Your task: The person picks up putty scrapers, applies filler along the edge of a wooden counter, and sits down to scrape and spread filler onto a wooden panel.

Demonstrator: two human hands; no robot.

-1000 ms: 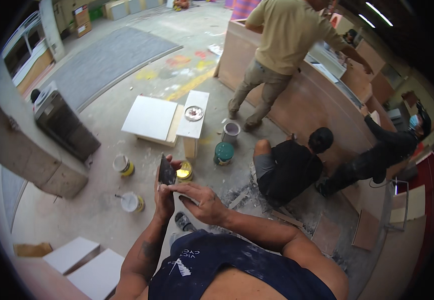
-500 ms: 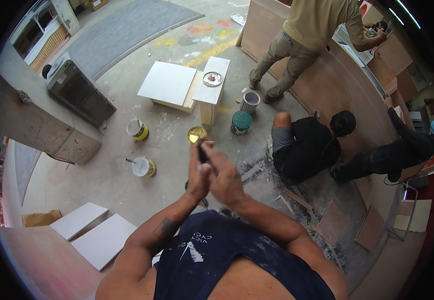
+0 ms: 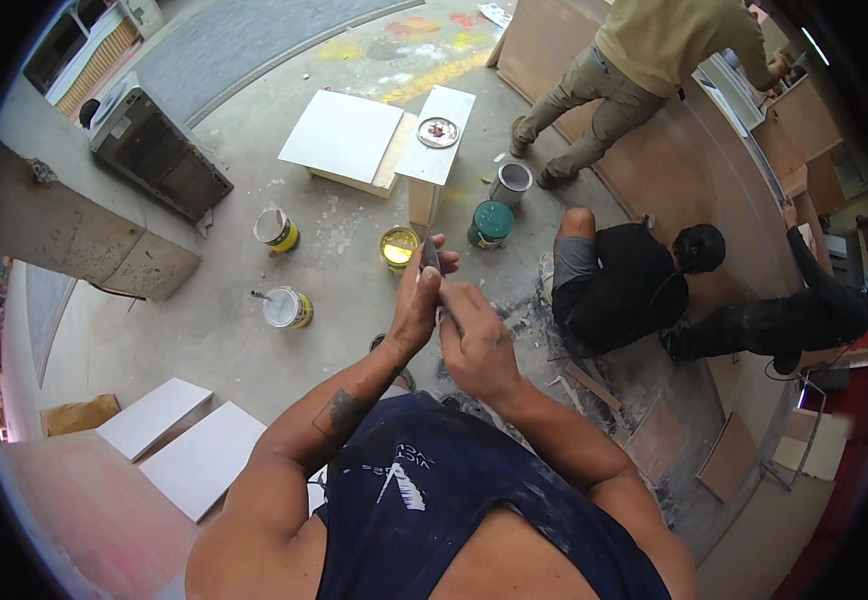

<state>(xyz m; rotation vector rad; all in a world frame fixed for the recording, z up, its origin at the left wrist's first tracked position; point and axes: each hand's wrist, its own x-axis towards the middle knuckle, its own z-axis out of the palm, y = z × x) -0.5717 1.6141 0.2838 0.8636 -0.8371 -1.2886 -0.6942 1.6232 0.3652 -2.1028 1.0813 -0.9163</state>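
My left hand (image 3: 416, 304) is raised in front of my chest, closed round a narrow dark grey flat piece (image 3: 431, 254) that stands up between thumb and fingers. Too little of the piece shows to name its kind. Close beside it on the right is my right hand (image 3: 481, 345), its fingers bent in and reaching the lower part of the left hand. Whether those fingers grip the same piece is hidden. Just beyond my hands, an open can with bright yellow inside (image 3: 399, 246) stands on the floor.
Other cans stand around: a green one (image 3: 492, 224), a grey one (image 3: 512, 182) and two yellow-labelled ones on the left. White panels (image 3: 342, 135) lie ahead. A person in black (image 3: 614, 285) crouches at right near scattered scraps; two more people work by the wooden structure (image 3: 674, 180).
My hands have shifted slightly right, and the right one has slid down and away from the left fingertips. More of the dark grey piece shows now.
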